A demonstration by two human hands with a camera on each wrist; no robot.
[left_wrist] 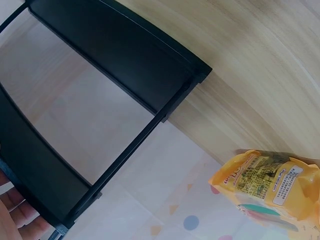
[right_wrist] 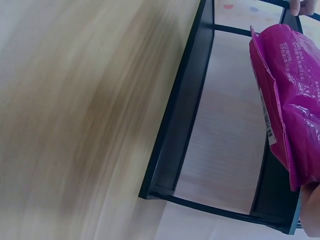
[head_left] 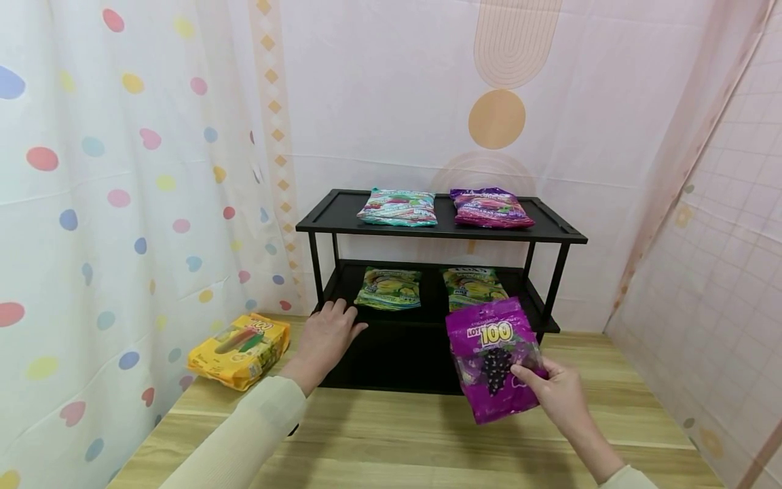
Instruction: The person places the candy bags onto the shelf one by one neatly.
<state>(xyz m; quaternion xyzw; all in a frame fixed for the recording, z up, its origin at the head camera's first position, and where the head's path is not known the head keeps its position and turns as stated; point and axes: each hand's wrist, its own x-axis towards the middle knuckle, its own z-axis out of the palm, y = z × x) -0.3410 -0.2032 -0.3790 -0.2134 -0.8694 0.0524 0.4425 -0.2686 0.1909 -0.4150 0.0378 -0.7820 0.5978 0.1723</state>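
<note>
In the head view my right hand (head_left: 557, 390) pinches a purple candy bag (head_left: 491, 360) by its right edge, thumb across the front. The bag is marked "LOT 100" with a dark grape picture, and it hangs in front of the lower right of a black tiered shelf (head_left: 440, 234). The right wrist view has the same purple bag (right_wrist: 300, 100) from behind. My left hand (head_left: 330, 336) holds the left front edge of the shelf's middle tier; in the left wrist view its fingers (left_wrist: 22, 212) bend at that edge.
On the top tier lie a teal candy bag (head_left: 398, 208) and a magenta-purple candy bag (head_left: 491, 208). Two green-yellow bags (head_left: 388, 289) (head_left: 473, 286) are on the middle tier. A yellow candy bag (head_left: 239, 350) stands on the wooden table (head_left: 391, 435), left of the shelf. Patterned curtains (head_left: 153, 170) surround it.
</note>
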